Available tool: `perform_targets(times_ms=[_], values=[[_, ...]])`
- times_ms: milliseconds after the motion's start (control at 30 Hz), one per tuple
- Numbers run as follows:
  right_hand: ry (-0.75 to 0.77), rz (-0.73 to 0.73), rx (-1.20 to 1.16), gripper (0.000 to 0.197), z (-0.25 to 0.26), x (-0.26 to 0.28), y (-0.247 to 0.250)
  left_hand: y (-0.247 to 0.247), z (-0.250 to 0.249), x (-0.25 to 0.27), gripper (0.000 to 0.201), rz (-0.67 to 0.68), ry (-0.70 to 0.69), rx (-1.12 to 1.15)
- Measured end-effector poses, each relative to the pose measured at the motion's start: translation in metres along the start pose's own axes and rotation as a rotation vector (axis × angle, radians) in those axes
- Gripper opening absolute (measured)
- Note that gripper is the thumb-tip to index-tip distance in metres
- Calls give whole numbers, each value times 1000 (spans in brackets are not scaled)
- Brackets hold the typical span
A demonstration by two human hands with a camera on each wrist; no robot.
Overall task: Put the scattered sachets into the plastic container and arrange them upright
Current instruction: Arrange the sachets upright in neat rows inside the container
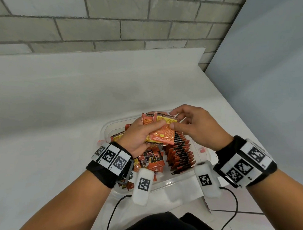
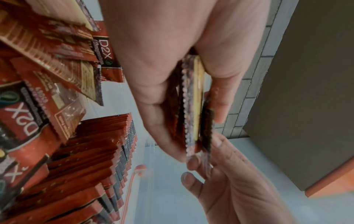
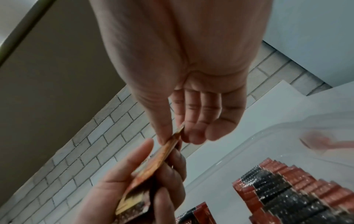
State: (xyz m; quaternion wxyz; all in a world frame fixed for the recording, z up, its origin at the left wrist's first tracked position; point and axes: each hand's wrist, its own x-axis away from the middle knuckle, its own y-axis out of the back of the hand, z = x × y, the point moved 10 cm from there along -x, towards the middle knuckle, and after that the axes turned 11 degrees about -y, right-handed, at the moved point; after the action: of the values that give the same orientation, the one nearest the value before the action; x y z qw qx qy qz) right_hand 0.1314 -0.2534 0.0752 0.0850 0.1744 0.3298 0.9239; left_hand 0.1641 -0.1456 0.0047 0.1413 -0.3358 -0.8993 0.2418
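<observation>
My left hand [image 1: 152, 127] grips a small stack of orange-red sachets [image 1: 161, 132] above the clear plastic container [image 1: 105, 130]. My right hand [image 1: 172, 119] pinches the right edge of that stack between thumb and fingers. In the right wrist view the right hand [image 3: 172, 136] pinches a sachet corner [image 3: 177, 133], and the stack [image 3: 145, 174] sits in my left hand [image 3: 114, 194]. The left wrist view shows the held sachets [image 2: 197, 98] edge-on. A row of upright sachets [image 1: 180, 156] fills the container's right side. Loose sachets [image 1: 150, 160] lie jumbled on its left side.
The container stands on a white counter [image 1: 60, 111] near its front right corner, with a brick wall [image 1: 116, 26] behind and a grey panel [image 1: 270, 68] to the right. An orange latch [image 1: 202, 149] sits on the container's right rim. Cables [image 1: 229, 214] trail from my wrists.
</observation>
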Motion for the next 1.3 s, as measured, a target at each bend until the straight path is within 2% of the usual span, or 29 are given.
perform_targets(times_ms=[33,133,167,200,267,333,367,433,500,600,700,800,933,1000,1100,1300], values=[[19,-40,-24,20,2,-1,5,-1,-1,1,33,-3,7,-4],[145,-241,0,22,13,5,23,5,0,0,47,-61,44,36],[201,-259,28,21,19,9,22,7,0,0,46,-84,46,66],[251,-238,76,20,22,12,16,7,-1,0,41,-99,43,92],[289,-105,195,16,20,14,-9,8,-4,1,31,-113,13,122],[266,14,248,19,14,14,-25,13,-5,0,46,-140,-20,106],[264,27,223,21,13,14,-25,14,-6,0,51,-147,-27,96],[269,-30,136,21,16,14,-14,13,-5,-1,51,-142,-29,91],[256,-148,127,14,16,12,0,13,-4,-1,50,-143,-18,86],[207,-223,179,27,13,6,8,13,0,-1,53,-124,10,24],[235,-144,226,43,20,3,-2,7,-1,0,35,-59,10,-32],[216,-47,217,47,22,1,-9,3,-3,1,37,-18,-4,-46],[125,126,84,26,10,6,-4,2,-7,1,27,-13,-19,-14],[87,210,106,18,-4,12,-1,7,-9,1,35,-62,-35,14],[52,299,233,17,-25,24,-3,11,-9,0,43,-96,-29,26],[60,389,296,20,-43,43,-14,7,-6,-1,37,-77,-15,38]])
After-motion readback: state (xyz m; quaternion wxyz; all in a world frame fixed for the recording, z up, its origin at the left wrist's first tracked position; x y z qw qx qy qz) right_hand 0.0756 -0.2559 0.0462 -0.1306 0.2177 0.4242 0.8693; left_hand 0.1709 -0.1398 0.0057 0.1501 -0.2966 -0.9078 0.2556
